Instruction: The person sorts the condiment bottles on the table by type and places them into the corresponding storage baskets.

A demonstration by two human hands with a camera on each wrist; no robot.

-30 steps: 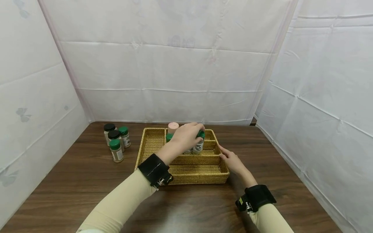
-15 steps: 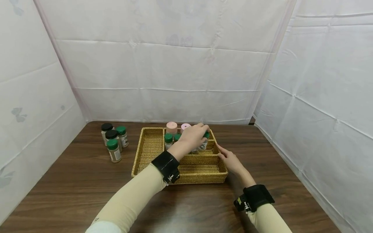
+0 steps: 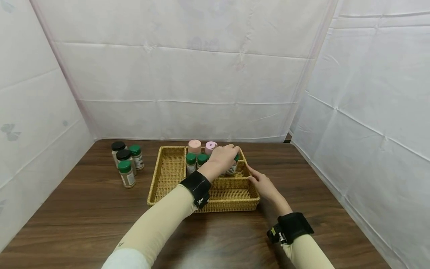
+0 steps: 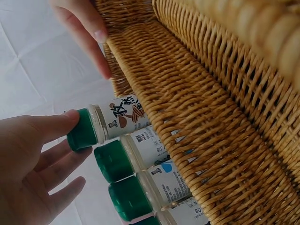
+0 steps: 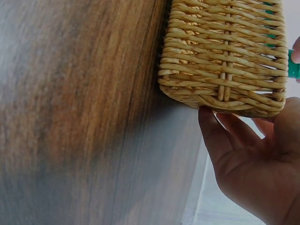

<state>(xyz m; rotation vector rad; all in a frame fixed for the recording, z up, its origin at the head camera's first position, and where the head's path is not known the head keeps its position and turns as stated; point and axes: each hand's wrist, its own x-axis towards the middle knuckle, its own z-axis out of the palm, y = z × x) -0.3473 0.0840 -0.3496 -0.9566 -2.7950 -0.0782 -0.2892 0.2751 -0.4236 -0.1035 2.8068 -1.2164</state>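
Near the centre of the frame I have the left hand point(image 3: 221, 160) pinching the green cap point(image 4: 82, 133) of a spice jar point(image 4: 123, 116) between thumb and fingers; I see the jar inside the basket point(image 3: 230, 206), beside other green-capped jars point(image 4: 129, 199). The right hand point(image 3: 265, 185), fingers extended, touches the basket's end, right of centre. At frame left, four more jars point(image 3: 127, 178) stand on the wooden table point(image 3: 67, 224).
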